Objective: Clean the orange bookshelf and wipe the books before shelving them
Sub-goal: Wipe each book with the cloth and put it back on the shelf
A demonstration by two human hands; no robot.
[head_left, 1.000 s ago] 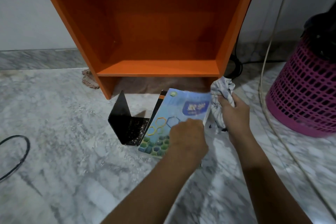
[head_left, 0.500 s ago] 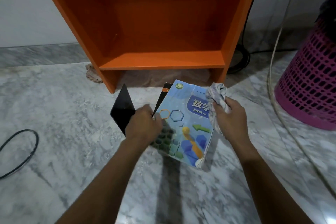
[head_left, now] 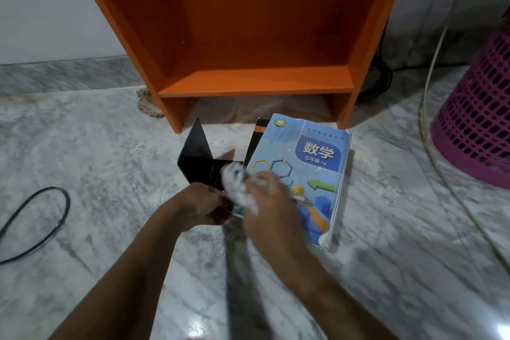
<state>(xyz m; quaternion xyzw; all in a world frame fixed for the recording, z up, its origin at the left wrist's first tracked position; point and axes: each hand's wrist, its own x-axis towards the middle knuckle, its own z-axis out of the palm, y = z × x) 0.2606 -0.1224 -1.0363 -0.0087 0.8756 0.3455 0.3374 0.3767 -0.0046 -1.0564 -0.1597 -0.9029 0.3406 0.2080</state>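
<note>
A light blue textbook (head_left: 309,163) lies face up on the marble floor in front of the orange bookshelf (head_left: 248,36), whose shelf holds nothing. A darker book (head_left: 258,135) peeks out from under its left edge. My right hand (head_left: 269,201) is closed on a crumpled white cloth (head_left: 238,186) and presses it on the book's lower left cover. My left hand (head_left: 201,205) grips the book's lower left corner. A black metal bookend (head_left: 197,157) stands just left of the books.
A pink plastic basket (head_left: 480,119) stands at the right. A pale cable (head_left: 430,124) curves over the floor beside it. A black cable (head_left: 41,223) loops at the left. A rag (head_left: 146,105) lies by the shelf's left foot.
My right hand has swept the cloth from the book's upper right edge down to its lower left. The left hand has shifted to the book's lower left corner.
</note>
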